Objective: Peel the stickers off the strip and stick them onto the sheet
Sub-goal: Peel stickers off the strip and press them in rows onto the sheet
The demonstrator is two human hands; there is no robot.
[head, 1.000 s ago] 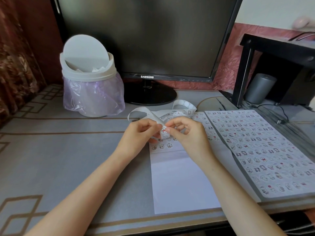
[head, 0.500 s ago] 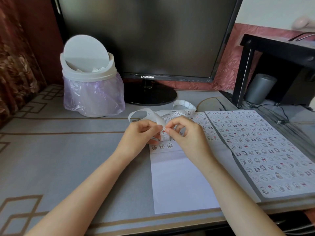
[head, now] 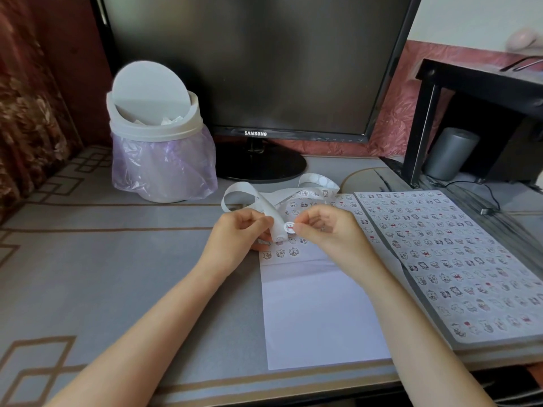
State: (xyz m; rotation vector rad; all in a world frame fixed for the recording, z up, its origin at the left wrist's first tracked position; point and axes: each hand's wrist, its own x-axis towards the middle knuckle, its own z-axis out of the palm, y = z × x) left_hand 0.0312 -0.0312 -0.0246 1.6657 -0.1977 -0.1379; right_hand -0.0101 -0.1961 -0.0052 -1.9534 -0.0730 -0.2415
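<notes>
Your hands are meeting just above the sheet (head: 317, 312) on the worktop (head: 117, 274): the left hand (head: 238, 233) is pinching the bent strip (head: 266, 204), while the right hand (head: 326, 230) is pinching a round sticker (head: 289, 227) and peeling it farther off than a moment ago, so placement is probably coming next.

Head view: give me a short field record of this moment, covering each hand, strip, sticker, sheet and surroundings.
left hand: grips the strip beside the sticker
right hand: pinches the sticker; whether it is fully off the strip cannot be told
strip: white, looping above the sheet's far end
sheet: stickers in rows at far end, near part bare
second sheet: on the right, covered in stickers
behind: bin with purple bag, dark monitor
</notes>
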